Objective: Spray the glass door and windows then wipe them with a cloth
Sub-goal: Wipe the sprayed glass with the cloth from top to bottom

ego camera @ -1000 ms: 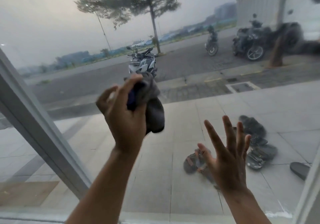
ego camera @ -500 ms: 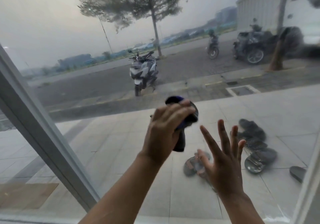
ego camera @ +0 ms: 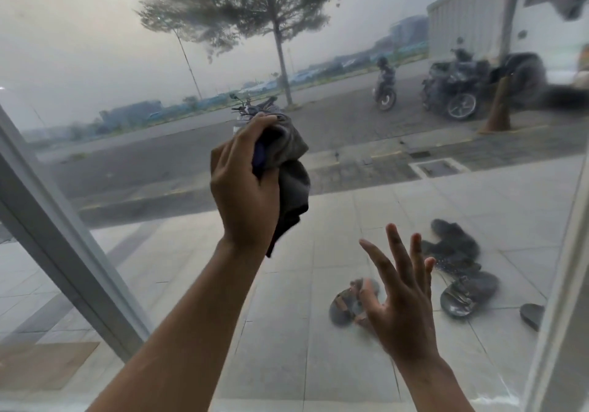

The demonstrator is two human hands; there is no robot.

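A: What was noted first, taking the biggest thing?

B: The glass pane (ego camera: 95,45) was seen filling nearly the whole view, held between a grey frame (ego camera: 63,246) on the left and a pale upright (ego camera: 561,284) at the right edge. A haze was noted over much of it, and the street (ego camera: 143,163) outside was seen through it.

A: And the hands?

B: The left hand (ego camera: 245,185) was raised at mid-pane and clenched round the bunched grey cloth (ego camera: 294,169), which was held up at the glass. The right hand (ego camera: 404,309) was held lower and to the right, well apart from the other, with fingers straight and spread and nothing in it. Whether the glass was actually touched could not be told.

A: What had changed?

B: Half a second before, the cloth had been carried down and to the right, close to the right hand, and the parked scooter (ego camera: 248,110) outside was left uncovered. Now the cloth had been brought back up, and the scooter was mostly hidden behind it. The right hand had hardly been shifted.

A: Meaning what for the job?

B: A back-and-forth wiping stroke was judged to be under way — spraying of this pane was taken as done, since no bottle was seen. What looked like droplets (ego camera: 446,263) were noted low on the right, so a pass there was thought to be owed.
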